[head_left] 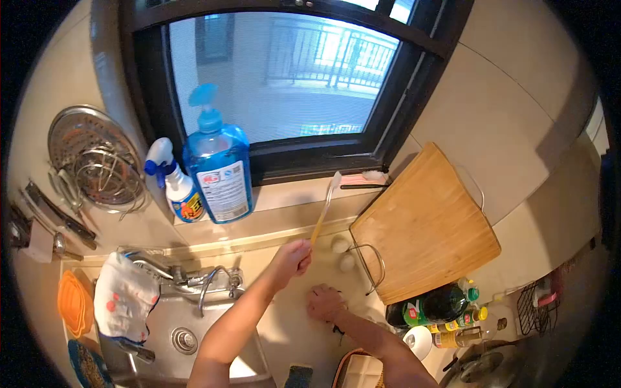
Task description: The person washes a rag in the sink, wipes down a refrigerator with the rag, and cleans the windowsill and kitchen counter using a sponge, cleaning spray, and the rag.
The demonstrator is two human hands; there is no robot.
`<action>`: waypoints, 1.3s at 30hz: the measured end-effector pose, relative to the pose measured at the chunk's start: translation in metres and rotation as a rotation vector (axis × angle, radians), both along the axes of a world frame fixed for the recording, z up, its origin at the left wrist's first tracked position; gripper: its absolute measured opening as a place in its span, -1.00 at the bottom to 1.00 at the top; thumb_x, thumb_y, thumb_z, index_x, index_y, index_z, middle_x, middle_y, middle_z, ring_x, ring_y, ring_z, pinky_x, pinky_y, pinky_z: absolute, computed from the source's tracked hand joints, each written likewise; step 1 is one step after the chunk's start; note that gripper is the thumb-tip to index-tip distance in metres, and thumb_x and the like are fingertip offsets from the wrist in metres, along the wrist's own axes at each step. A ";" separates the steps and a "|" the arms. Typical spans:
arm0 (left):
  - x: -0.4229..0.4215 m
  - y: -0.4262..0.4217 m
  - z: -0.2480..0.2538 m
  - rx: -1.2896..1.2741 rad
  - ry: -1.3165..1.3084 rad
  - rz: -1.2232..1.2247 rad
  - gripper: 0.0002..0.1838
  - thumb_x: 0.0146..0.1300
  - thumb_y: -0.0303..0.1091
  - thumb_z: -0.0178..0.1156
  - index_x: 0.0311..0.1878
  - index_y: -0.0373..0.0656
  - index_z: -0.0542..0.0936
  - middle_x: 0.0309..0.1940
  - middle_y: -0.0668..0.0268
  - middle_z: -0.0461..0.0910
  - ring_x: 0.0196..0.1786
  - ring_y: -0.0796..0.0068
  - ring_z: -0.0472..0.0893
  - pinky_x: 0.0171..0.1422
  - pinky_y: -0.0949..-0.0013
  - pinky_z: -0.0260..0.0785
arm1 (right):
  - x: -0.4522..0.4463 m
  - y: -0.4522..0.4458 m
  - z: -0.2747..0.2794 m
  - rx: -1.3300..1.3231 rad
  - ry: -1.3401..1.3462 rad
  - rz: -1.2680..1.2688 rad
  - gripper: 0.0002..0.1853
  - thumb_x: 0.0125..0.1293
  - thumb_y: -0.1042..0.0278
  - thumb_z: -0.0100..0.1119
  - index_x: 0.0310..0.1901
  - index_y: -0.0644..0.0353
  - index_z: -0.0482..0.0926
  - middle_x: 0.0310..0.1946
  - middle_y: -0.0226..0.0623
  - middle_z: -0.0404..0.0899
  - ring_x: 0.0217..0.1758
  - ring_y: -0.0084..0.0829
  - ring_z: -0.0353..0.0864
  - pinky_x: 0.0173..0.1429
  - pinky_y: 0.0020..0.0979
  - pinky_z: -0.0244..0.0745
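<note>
My left hand is closed around the lower end of a thin yellow-handled stick with a pale upper part, which may be a toothbrush. Its whitish tip reaches up to the window sill. Lower down, my right hand rests on the counter with its fingers curled. Small dark bits stick out below that hand, but whatever it grips is hidden. Two white rounded things sit between my hands and the wooden cutting board, which leans in a wire stand.
A steel sink with a cloth-draped faucet lies at left. A blue soap bottle and a spray bottle stand on the sill. Several bottles line the right, near a white bowl. A dark sponge is in front.
</note>
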State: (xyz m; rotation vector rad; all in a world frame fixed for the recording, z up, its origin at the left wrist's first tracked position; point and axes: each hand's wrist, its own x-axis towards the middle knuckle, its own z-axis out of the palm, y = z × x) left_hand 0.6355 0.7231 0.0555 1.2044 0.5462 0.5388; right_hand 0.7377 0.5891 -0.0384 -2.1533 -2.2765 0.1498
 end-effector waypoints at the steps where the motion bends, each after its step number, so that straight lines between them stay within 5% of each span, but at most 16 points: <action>1: -0.017 -0.010 0.006 -0.426 -0.185 -0.153 -0.81 0.18 -0.22 -0.04 -0.41 -0.13 0.39 -0.69 0.48 0.21 -0.66 0.68 0.15 -0.63 0.62 0.00 | -0.004 0.000 0.010 -0.033 0.010 -0.006 -0.75 -0.10 0.22 -0.06 -0.42 0.15 0.51 -0.30 -0.21 0.45 -0.14 -0.26 0.38 -0.16 -0.20 0.37; 7: -0.133 -0.095 -0.004 -0.810 -0.522 -0.278 -0.83 0.24 -0.23 -0.10 -0.35 -0.12 0.34 -0.70 0.51 0.12 -0.69 0.72 0.07 -0.66 0.65 -0.09 | 0.006 -0.002 -0.037 -0.001 -0.020 -0.065 -0.76 -0.08 0.24 -0.07 -0.40 0.16 0.51 -0.33 -0.18 0.45 -0.13 -0.20 0.37 -0.10 -0.18 0.34; 11: -0.255 -0.188 -0.006 -0.596 -0.060 0.038 -0.85 0.24 -0.28 -0.10 -0.32 -0.17 0.34 -0.69 0.47 0.18 -0.70 0.69 0.14 -0.66 0.63 -0.01 | -0.014 0.003 -0.004 -0.177 0.007 -0.064 -0.77 -0.09 0.31 -0.06 -0.38 0.19 0.50 -0.29 -0.13 0.42 -0.12 -0.18 0.37 -0.07 -0.21 0.33; 13: -0.324 -0.250 -0.026 -0.468 0.022 0.288 -0.85 0.24 -0.28 -0.09 -0.34 -0.16 0.35 -0.69 0.43 0.26 -0.68 0.66 0.24 -0.64 0.62 0.04 | -0.022 0.005 0.005 -0.252 -0.045 -0.189 -0.76 -0.12 0.37 -0.04 -0.35 0.22 0.48 -0.25 -0.11 0.40 -0.11 -0.17 0.36 -0.07 -0.24 0.34; 17: -0.420 -0.381 -0.063 -0.293 0.044 1.279 -0.84 0.22 -0.26 -0.05 -0.40 -0.14 0.34 -0.73 0.43 0.28 -0.70 0.64 0.28 -0.64 0.60 0.09 | -0.004 -0.004 -0.042 0.145 -0.051 -0.014 -0.78 -0.17 0.37 -0.02 -0.39 0.21 0.44 -0.27 -0.15 0.40 -0.13 -0.14 0.34 -0.11 -0.16 0.32; 19: -0.458 -0.435 -0.092 -0.243 0.171 1.647 -0.86 0.21 -0.30 -0.05 -0.41 -0.12 0.33 -0.73 0.42 0.28 -0.72 0.65 0.25 -0.65 0.60 0.09 | -0.003 -0.002 -0.045 0.050 -0.068 -0.060 -0.80 -0.16 0.36 -0.01 -0.40 0.17 0.42 -0.28 -0.16 0.40 -0.15 -0.16 0.35 -0.13 -0.15 0.31; 22: -0.497 -0.504 -0.179 -0.616 0.078 1.952 -0.89 0.18 -0.34 -0.05 -0.40 -0.12 0.41 -0.74 0.43 0.30 -0.74 0.65 0.26 -0.73 0.60 0.08 | -0.015 0.001 -0.031 -0.014 -0.038 -0.188 -0.74 -0.14 0.33 0.02 -0.32 0.15 0.43 -0.27 -0.14 0.39 -0.15 -0.15 0.34 -0.12 -0.16 0.29; 26: -0.510 -0.521 -0.259 -1.259 -0.158 1.797 -0.90 0.14 -0.45 -0.12 -0.40 -0.13 0.41 -0.75 0.46 0.27 -0.76 0.68 0.21 -0.78 0.66 0.04 | -0.014 -0.006 -0.023 0.084 0.410 -0.214 -0.67 -0.12 0.29 0.05 -0.24 0.19 0.43 -0.28 -0.12 0.40 -0.16 -0.15 0.35 -0.11 -0.21 0.28; 27: -0.511 -0.517 -0.272 -1.334 -0.171 1.774 -0.89 0.16 -0.43 -0.13 -0.42 -0.12 0.39 -0.75 0.47 0.26 -0.76 0.69 0.21 -0.78 0.68 0.02 | -0.016 -0.008 -0.022 0.209 0.256 -0.267 -0.69 -0.13 0.34 0.04 -0.26 0.20 0.42 -0.29 -0.11 0.40 -0.17 -0.16 0.35 -0.11 -0.22 0.27; 29: -0.516 -0.509 -0.287 -1.416 -0.355 1.744 -0.86 0.19 -0.40 -0.13 -0.47 -0.09 0.38 -0.76 0.47 0.24 -0.76 0.68 0.21 -0.78 0.67 0.02 | -0.020 -0.016 -0.023 0.334 0.103 -0.323 -0.71 -0.14 0.39 0.03 -0.27 0.21 0.41 -0.30 -0.10 0.39 -0.19 -0.16 0.36 -0.11 -0.22 0.26; 31: -0.532 -0.495 -0.301 -1.463 -0.336 1.741 -0.81 0.22 -0.33 -0.13 -0.50 -0.08 0.37 -0.77 0.45 0.24 -0.76 0.65 0.22 -0.78 0.66 0.00 | -0.023 -0.030 -0.025 0.279 0.278 -0.129 -0.73 -0.18 0.53 0.00 -0.32 0.23 0.39 -0.30 -0.10 0.36 -0.21 -0.13 0.34 -0.09 -0.22 0.24; 34: -0.580 -0.498 -0.426 -1.251 -0.421 1.735 -0.71 0.24 -0.18 -0.14 -0.54 -0.08 0.36 -0.78 0.40 0.28 -0.80 0.60 0.22 -0.80 0.62 -0.01 | -0.070 -0.068 -0.006 0.331 0.232 0.022 -0.72 -0.23 0.62 0.01 -0.35 0.23 0.38 -0.31 -0.12 0.35 -0.19 -0.13 0.32 -0.08 -0.25 0.22; 35: -0.597 -0.479 -0.346 -1.289 -0.333 1.608 -0.64 0.21 0.01 -0.15 -0.43 -0.11 0.34 -0.78 0.32 0.32 -0.83 0.56 0.21 -0.83 0.57 -0.04 | -0.085 -0.078 0.002 0.292 0.173 0.060 -0.71 -0.23 0.61 0.04 -0.35 0.23 0.38 -0.30 -0.13 0.36 -0.18 -0.14 0.32 -0.07 -0.26 0.22; 36: -0.606 -0.465 -0.325 -1.253 -0.113 1.743 -0.48 0.11 0.20 -0.14 -0.26 -0.15 0.27 -0.74 0.21 0.38 -0.84 0.50 0.22 -0.83 0.49 0.02 | -0.097 -0.085 0.002 0.355 0.199 0.139 -0.76 -0.18 0.56 0.03 -0.35 0.25 0.41 -0.41 -0.12 0.38 -0.27 -0.13 0.35 -0.16 -0.26 0.25; 37: -0.638 -0.474 -0.354 -1.417 -0.365 1.659 -0.32 0.00 0.32 -0.13 -0.14 -0.19 0.19 -0.70 0.12 0.42 -0.81 0.41 0.31 -0.79 0.38 0.14 | -0.110 -0.092 0.006 0.418 0.213 0.211 -0.80 -0.12 0.51 0.02 -0.36 0.27 0.44 -0.51 -0.12 0.40 -0.37 -0.12 0.38 -0.24 -0.26 0.29; 39: -0.643 -0.465 -0.342 -1.160 0.100 1.860 -0.22 -0.03 0.37 -0.16 -0.11 -0.26 0.21 -0.61 0.11 0.45 -0.71 0.33 0.42 -0.70 0.33 0.27 | -0.154 -0.110 0.041 0.258 0.255 0.230 -0.70 -0.10 0.39 0.00 -0.24 0.22 0.42 -0.43 -0.11 0.44 -0.26 -0.08 0.37 -0.17 -0.22 0.26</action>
